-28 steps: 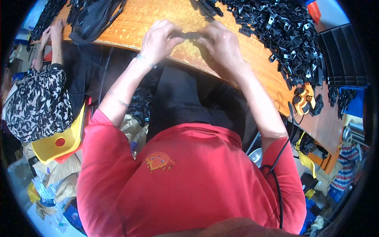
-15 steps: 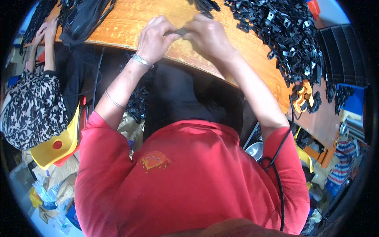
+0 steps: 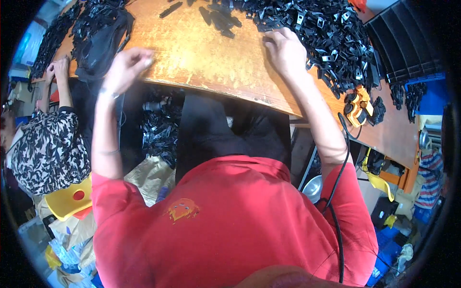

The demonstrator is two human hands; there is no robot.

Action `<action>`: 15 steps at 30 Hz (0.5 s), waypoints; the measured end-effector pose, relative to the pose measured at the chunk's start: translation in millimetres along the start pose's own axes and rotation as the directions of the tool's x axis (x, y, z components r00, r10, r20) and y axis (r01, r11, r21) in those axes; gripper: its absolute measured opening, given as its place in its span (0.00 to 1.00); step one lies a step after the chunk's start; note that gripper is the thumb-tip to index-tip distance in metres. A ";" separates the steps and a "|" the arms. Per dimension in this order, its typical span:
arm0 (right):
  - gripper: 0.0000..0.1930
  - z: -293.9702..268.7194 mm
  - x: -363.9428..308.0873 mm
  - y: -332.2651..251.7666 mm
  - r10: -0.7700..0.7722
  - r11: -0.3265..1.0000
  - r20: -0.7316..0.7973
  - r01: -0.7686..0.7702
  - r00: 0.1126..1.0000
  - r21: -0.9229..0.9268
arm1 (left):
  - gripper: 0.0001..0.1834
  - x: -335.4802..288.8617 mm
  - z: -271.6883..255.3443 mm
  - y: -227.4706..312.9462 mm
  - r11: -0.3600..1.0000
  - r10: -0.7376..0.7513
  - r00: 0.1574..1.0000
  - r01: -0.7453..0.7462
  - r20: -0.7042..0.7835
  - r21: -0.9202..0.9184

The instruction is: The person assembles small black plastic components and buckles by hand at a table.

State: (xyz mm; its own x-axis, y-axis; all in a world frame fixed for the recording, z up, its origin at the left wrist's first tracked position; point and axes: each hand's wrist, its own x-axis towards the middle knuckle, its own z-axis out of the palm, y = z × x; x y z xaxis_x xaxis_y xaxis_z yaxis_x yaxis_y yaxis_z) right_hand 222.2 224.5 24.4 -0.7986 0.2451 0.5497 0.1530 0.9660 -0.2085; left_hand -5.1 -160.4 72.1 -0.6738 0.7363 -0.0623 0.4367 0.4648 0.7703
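Note:
My left hand point(image 3: 127, 69) is over the left part of the wooden table point(image 3: 192, 57), close to a black mesh bag point(image 3: 103, 57). Motion smears its curled fingers, so I cannot tell whether anything is in them. My right hand point(image 3: 289, 52) is at the near left edge of a big heap of small black plastic clip-like parts point(image 3: 331, 38). Its fingers are bent in toward the thumb, and whatever they may pinch is too small or hidden to make out. Several slim black pieces point(image 3: 221, 21) lie on the table beyond and between my hands.
An orange-and-black tool-like object point(image 3: 357, 105) lies at the table's right, beside a black cable point(image 3: 340, 216). Black ribbed trays point(image 3: 406, 43) stand at far right. At left, a co-worker's hands point(image 3: 58, 69) rest at the table edge, near a yellow chair point(image 3: 69, 197).
My hands were together at a small dark piece above the table edge. They have parted: the left swung left toward the mesh bag, the right moved right to the heap.

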 end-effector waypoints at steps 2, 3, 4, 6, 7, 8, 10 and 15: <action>0.12 8.0 -0.1 10.9 0.053 0.995 0.068 -0.047 0.996 -0.087 | 0.16 34.8 32.8 26.7 0.945 0.249 0.963 -0.219 -0.105 0.242; 0.12 12.2 1.9 9.4 0.046 0.996 0.065 -0.040 0.997 -0.083 | 0.15 52.8 51.9 37.4 0.886 0.349 0.930 -0.289 -0.112 0.363; 0.12 15.3 5.3 5.6 0.036 0.995 0.079 -0.029 0.996 -0.092 | 0.16 72.3 69.5 31.7 0.751 0.545 0.830 -0.416 -0.124 0.513; 0.12 17.8 4.1 10.4 0.024 0.994 0.099 -0.013 0.995 -0.107 | 0.17 98.5 105.8 51.0 0.685 0.623 0.770 -0.449 -0.141 0.574; 0.12 17.2 4.0 12.0 0.019 0.994 0.100 -0.008 0.995 -0.105 | 0.17 110.5 117.0 52.0 0.687 0.620 0.771 -0.445 -0.145 0.575; 0.11 16.1 3.0 13.9 0.002 0.994 0.125 0.011 0.992 -0.109 | 0.16 122.3 126.6 52.9 0.648 0.654 0.748 -0.473 -0.117 0.597; 0.11 10.8 0.6 9.8 -0.014 0.993 0.147 0.031 0.989 -0.114 | 0.16 135.7 136.7 50.0 0.606 0.687 0.722 -0.501 -0.088 0.618; 0.11 2.3 -12.4 3.7 -0.028 0.990 0.160 0.050 0.987 -0.134 | 0.15 145.7 142.3 52.5 0.547 0.686 0.727 -0.485 -0.034 0.682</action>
State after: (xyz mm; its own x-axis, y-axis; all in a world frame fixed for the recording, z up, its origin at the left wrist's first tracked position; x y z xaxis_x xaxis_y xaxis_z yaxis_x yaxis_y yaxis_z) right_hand 231.4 224.7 15.0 -0.8856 0.2020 0.4183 0.1901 0.9792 -0.0704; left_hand 4.6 41.3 13.1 -0.2104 0.8371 0.5049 0.9723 0.2331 0.0188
